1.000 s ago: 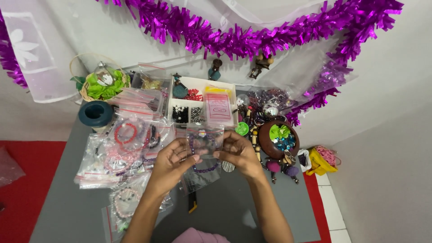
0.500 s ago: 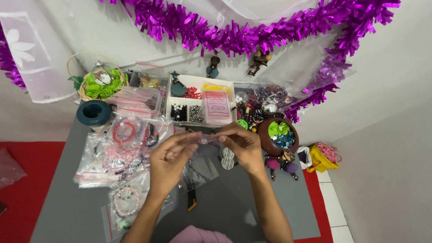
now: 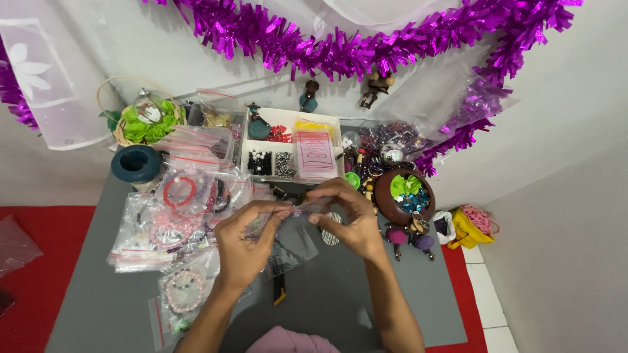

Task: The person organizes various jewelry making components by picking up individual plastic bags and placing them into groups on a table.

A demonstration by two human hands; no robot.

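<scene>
Over the grey table (image 3: 98, 307), both hands' (image 3: 245, 245) grip pinches a clear bag (image 3: 297, 216).

Looks like a home craft corner for bead jewellery. Grey tabletop (image 3: 340, 294) pushed against a white wall, purple tinsel (image 3: 340, 49) draped overhead. Stacked clear bags of bracelets (image 3: 173, 216) on the left, divided white bead tray (image 3: 288, 147) at the back, brown bowl of sequins (image 3: 404, 195) on the right. Red floor (image 3: 33, 281) beside it.
</scene>
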